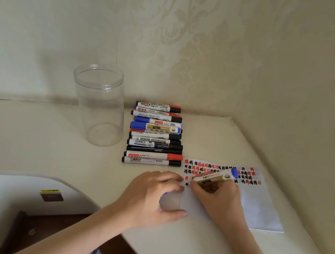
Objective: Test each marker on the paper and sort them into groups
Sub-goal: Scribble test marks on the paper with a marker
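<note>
While the right hand [217,198] grips one marker [214,177] with curled fingers, its tip touches the paper [259,211] near the paper's left edge. This marker has a blue end pointing up and away. The left hand [150,195] rests at the left edge of the paper, fingers curled; something small and blue shows under it, but I cannot tell what. Left of the paper, just beside it, about eleven markers [155,134] lie side by side in one row. Further left stands one clear jar [99,104].
</note>
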`<state>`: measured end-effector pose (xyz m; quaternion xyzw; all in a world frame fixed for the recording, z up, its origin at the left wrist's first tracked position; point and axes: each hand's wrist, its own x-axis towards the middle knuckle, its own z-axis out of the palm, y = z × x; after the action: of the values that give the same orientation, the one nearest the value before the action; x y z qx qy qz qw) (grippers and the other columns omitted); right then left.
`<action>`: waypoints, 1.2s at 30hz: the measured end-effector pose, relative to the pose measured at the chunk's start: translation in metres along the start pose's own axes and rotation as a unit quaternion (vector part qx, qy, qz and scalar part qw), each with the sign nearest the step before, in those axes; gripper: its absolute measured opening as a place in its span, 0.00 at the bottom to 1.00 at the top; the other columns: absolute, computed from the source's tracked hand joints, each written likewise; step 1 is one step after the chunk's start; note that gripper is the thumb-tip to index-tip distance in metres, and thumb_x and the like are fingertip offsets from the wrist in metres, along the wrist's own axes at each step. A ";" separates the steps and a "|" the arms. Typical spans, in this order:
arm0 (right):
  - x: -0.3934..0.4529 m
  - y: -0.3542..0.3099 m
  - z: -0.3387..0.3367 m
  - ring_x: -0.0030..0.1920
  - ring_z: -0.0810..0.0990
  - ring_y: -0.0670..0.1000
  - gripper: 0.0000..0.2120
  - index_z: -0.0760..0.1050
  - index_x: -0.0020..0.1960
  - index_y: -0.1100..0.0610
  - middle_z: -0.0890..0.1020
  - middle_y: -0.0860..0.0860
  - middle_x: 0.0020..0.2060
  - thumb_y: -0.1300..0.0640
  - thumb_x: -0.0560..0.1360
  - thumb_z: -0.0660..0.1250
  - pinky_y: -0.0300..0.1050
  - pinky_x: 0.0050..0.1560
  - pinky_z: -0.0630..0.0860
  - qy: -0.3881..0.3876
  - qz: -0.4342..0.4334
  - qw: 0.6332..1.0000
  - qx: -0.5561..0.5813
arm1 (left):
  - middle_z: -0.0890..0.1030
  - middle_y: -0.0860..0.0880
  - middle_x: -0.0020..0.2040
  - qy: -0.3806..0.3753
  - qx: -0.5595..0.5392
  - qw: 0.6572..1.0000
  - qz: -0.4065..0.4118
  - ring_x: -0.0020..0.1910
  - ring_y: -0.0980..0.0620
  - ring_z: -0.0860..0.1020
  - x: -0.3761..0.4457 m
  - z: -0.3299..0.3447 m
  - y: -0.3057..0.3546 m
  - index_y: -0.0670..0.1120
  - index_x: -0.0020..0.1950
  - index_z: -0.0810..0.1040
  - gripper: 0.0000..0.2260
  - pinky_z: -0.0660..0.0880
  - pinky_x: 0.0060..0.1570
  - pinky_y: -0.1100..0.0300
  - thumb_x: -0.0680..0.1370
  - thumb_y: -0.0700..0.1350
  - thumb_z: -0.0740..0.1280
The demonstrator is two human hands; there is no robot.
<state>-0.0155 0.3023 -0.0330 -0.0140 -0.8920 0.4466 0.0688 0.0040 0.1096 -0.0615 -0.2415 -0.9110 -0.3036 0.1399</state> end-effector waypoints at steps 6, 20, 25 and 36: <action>0.001 0.001 0.000 0.32 0.80 0.43 0.10 0.82 0.34 0.57 0.83 0.45 0.28 0.52 0.68 0.76 0.34 0.32 0.73 0.016 0.022 1.000 0.005 | 0.77 0.63 0.63 0.007 0.005 1.000 0.003 0.57 0.62 0.78 0.000 0.001 -0.001 0.55 0.56 0.82 0.23 0.77 0.55 0.59 0.69 0.68 0.70; 0.001 0.000 -0.011 0.30 0.74 0.43 0.11 0.82 0.38 0.61 0.81 0.48 0.30 0.53 0.72 0.75 0.31 0.32 0.69 0.016 0.069 0.989 0.131 | 0.77 0.64 0.63 -0.015 0.008 1.000 0.006 0.57 0.63 0.77 0.001 -0.001 -0.002 0.55 0.57 0.81 0.23 0.75 0.55 0.63 0.69 0.67 0.69; -0.004 -0.012 -0.013 0.34 0.80 0.38 0.02 0.82 0.45 0.49 0.84 0.41 0.35 0.55 0.74 0.73 0.26 0.35 0.73 -0.022 0.057 0.984 0.167 | 0.72 0.60 0.54 -0.074 -0.098 0.989 -0.077 0.42 0.65 0.74 -0.002 -0.016 -0.001 0.54 0.65 0.65 0.20 0.69 0.41 0.70 0.78 0.58 0.65; -0.021 -0.037 -0.003 0.34 0.75 0.49 0.05 0.79 0.43 0.57 0.81 0.53 0.32 0.57 0.76 0.70 0.41 0.35 0.71 -0.068 0.103 0.941 0.314 | 0.74 0.57 0.64 -0.076 -0.222 0.964 -0.122 0.65 0.65 0.70 0.005 -0.025 -0.022 0.53 0.70 0.72 0.15 0.65 0.65 0.70 0.83 0.46 0.60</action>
<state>0.0071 0.2804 -0.0043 -0.0529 -0.7023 0.7089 -0.0378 -0.0087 0.0805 -0.0504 -0.1757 -0.8511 -0.4941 -0.0251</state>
